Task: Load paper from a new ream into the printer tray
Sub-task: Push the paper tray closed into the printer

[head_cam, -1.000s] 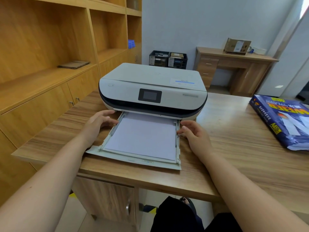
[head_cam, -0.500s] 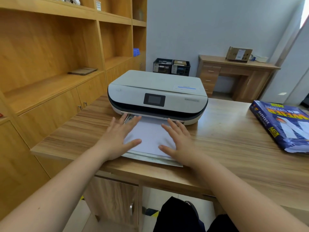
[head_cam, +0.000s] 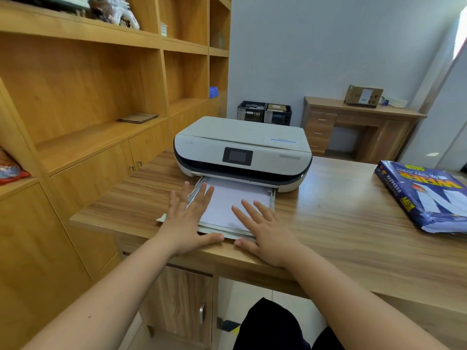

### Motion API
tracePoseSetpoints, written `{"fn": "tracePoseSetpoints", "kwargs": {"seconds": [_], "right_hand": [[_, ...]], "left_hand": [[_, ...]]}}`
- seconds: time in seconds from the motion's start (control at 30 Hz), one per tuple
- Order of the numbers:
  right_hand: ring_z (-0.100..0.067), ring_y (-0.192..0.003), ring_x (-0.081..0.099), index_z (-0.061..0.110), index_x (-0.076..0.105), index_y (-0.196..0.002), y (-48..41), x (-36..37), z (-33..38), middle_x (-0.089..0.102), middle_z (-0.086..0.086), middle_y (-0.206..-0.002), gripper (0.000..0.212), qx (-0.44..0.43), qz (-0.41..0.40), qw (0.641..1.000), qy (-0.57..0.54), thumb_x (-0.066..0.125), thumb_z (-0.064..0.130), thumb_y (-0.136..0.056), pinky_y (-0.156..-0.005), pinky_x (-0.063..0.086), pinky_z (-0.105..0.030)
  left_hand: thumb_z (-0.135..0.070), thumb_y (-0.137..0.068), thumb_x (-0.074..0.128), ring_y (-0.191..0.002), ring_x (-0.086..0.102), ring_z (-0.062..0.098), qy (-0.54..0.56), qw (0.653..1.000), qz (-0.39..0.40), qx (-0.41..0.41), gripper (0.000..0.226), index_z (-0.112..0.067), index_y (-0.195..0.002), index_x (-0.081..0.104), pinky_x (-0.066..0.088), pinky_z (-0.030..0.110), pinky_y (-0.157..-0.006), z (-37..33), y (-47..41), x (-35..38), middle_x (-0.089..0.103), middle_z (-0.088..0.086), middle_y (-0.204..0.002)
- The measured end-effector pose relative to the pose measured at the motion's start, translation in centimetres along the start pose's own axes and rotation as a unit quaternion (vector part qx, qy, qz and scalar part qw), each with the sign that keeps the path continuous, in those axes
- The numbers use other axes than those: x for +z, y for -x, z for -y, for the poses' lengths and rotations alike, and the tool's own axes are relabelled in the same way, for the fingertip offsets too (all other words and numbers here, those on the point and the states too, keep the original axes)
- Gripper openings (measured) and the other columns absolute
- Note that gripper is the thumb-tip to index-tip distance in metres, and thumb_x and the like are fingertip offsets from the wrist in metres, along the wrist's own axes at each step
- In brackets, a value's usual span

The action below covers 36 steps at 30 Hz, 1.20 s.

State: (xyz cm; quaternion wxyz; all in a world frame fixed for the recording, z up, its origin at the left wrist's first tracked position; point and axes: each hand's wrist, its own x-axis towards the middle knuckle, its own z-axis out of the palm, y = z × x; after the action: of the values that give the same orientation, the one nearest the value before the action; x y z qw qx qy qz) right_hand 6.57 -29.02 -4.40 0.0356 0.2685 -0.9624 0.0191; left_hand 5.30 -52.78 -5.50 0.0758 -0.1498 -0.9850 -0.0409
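Observation:
A white printer (head_cam: 242, 150) with a small dark screen stands on the wooden desk (head_cam: 341, 223). Its tray (head_cam: 272, 198) sticks out at the front, with a stack of white paper (head_cam: 235, 200) in it. My left hand (head_cam: 188, 221) lies flat over the tray's near left corner, fingers spread, thumb along the front lip. My right hand (head_cam: 262, 229) lies flat on the paper's near right part, thumb at the front edge. Neither hand grips anything. A torn-open blue ream (head_cam: 424, 195) lies on the desk at the right.
Wooden shelves and cabinets (head_cam: 101, 137) line the left wall close to the desk. A second small desk (head_cam: 358, 125) with a cardboard box stands at the back, with two dark crates (head_cam: 264, 113) on the floor beside it.
Both hands left the tray's sides and came to rest flat on the paper and the tray's front. The tray now sticks out less from the printer. My head has pulled back.

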Motion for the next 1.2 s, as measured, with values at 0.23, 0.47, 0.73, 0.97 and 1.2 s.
{"fn": "tracePoseSetpoints", "kwargs": {"seconds": [0.23,0.47,0.73,0.97,1.2], "right_hand": [[-0.024,-0.144,-0.022,0.045,-0.016,-0.146,-0.3,-0.5,0.0,-0.014,0.007,-0.160,0.063,-0.013,-0.020,0.998,0.051,0.012,0.064,-0.092,-0.114,-0.014,-0.041],[-0.027,-0.146,-0.015,0.042,-0.011,-0.148,-0.9,-0.8,-0.2,-0.007,0.006,-0.161,0.067,-0.004,-0.033,0.998,0.046,-0.005,0.062,-0.084,-0.114,-0.010,-0.039],[-0.024,-0.147,-0.013,0.040,-0.009,-0.149,-1.2,-0.5,-1.0,-0.005,0.005,-0.162,0.063,0.025,-0.029,0.999,0.023,0.008,0.059,-0.091,-0.115,-0.004,-0.039],[-0.026,-0.147,-0.011,0.037,-0.007,-0.150,-2.0,-0.2,-1.8,-0.005,0.002,-0.162,0.069,0.023,-0.037,0.998,0.042,0.003,0.061,-0.085,-0.112,-0.013,-0.038],[-0.034,-0.147,-0.001,0.033,0.002,-0.151,-3.3,0.8,-3.3,0.005,-0.005,-0.162,0.065,0.024,-0.054,0.995,0.085,0.006,0.061,-0.092,-0.116,-0.011,-0.050]], "left_hand": [[-0.089,-0.073,0.019,-0.131,-0.049,0.020,-0.011,1.000,-0.001,0.006,0.101,-0.039,-0.138,-0.041,-0.026,0.052,-0.111,-0.1,-0.9,-0.6,-0.046,-0.017,-0.143],[-0.087,-0.075,0.013,-0.135,-0.045,0.026,-0.054,0.998,-0.045,-0.004,0.094,-0.042,-0.137,-0.042,-0.021,0.070,-0.104,-0.8,-1.8,-0.9,-0.045,-0.018,-0.147],[-0.090,-0.068,-0.007,-0.141,-0.036,0.026,-0.056,0.997,-0.058,-0.019,0.097,-0.038,-0.146,-0.029,-0.022,0.071,-0.101,-0.9,-3.1,0.7,-0.038,-0.016,-0.152],[-0.089,-0.064,-0.015,-0.135,-0.045,0.022,-0.044,0.998,-0.036,-0.009,0.093,-0.040,-0.139,-0.040,-0.023,0.071,-0.101,-0.7,-4.2,0.6,-0.050,-0.017,-0.144],[-0.081,-0.082,0.026,-0.129,-0.051,0.025,-0.027,0.999,-0.013,0.033,0.092,-0.045,-0.139,-0.037,-0.025,0.065,-0.105,-0.3,-4.5,-0.4,-0.048,-0.016,-0.146]]}}
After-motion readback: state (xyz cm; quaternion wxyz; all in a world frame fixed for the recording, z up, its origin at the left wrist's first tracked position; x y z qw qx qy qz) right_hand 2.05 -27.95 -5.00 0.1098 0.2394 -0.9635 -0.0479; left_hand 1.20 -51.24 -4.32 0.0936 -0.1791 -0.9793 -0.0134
